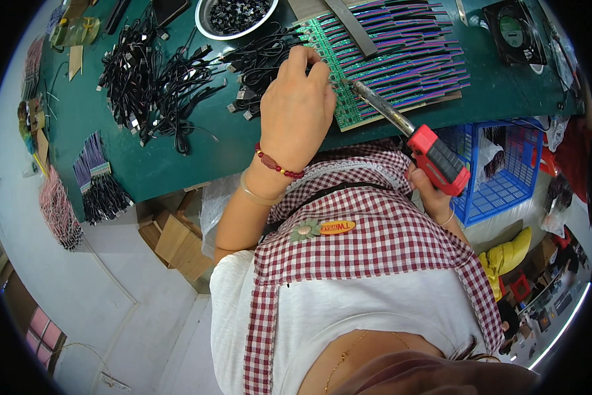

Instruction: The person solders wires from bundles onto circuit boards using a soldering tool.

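Note:
My right hand (431,196) is wrapped round the red and black handle of a soldering iron (434,155). The iron's metal shaft slants up to the left, its tip at the near part of a row of green circuit boards (339,85). My left hand (299,105) is at the left edge of these boards, fingers bent and pinched together; what they hold is hidden behind the hand. Thin multicoloured wires (414,66) run rightward from the boards in parallel. A flat grey metal bar (352,29) lies across them. Black USB cables (260,62) lie just left of the boards.
Bundled black USB cables (138,79) cover the left of the green table (158,174). A metal bowl (200,20) of small black parts stands at the back. A black fan (516,33) is at the far right. Below the table's right edge sits a blue crate (507,197).

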Motion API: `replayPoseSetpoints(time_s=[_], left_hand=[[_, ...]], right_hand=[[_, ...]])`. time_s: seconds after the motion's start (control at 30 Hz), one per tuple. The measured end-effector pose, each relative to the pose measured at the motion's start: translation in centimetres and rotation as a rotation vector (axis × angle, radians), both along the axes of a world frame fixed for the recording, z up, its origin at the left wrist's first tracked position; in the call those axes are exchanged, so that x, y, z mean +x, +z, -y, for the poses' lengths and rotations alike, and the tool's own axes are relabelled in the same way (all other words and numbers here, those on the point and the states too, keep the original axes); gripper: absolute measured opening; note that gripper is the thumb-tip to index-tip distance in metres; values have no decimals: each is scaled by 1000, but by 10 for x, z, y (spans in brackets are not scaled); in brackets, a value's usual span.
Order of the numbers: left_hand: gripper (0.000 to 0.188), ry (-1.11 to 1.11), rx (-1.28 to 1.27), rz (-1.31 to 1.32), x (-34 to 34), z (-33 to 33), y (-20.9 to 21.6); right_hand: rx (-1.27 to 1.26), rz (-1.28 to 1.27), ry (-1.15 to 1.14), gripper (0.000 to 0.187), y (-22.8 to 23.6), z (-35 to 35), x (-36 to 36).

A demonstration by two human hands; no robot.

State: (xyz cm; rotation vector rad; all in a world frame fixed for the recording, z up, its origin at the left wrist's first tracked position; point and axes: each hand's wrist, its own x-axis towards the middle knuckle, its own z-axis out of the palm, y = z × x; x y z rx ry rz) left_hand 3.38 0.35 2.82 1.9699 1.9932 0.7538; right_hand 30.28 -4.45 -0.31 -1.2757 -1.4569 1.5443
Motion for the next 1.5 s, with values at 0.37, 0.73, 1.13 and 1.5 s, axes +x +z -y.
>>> replayPoseSetpoints(time_s=[0.37,0.73,1.13,1.5], left_hand=[[9,2,59,-21,2,1,-5],[9,6,59,-43,4,0,-4],[10,8,56,-52,3,2,-5],[9,30,54,-55,3,-3,-5]], right_hand=[[-7,36,43,15,0,-1,2],[101,70,59,17,-2,-1,-2],[24,-3,3,12,-1,4,0],[104,-254,-166,41,10,-18,5]])
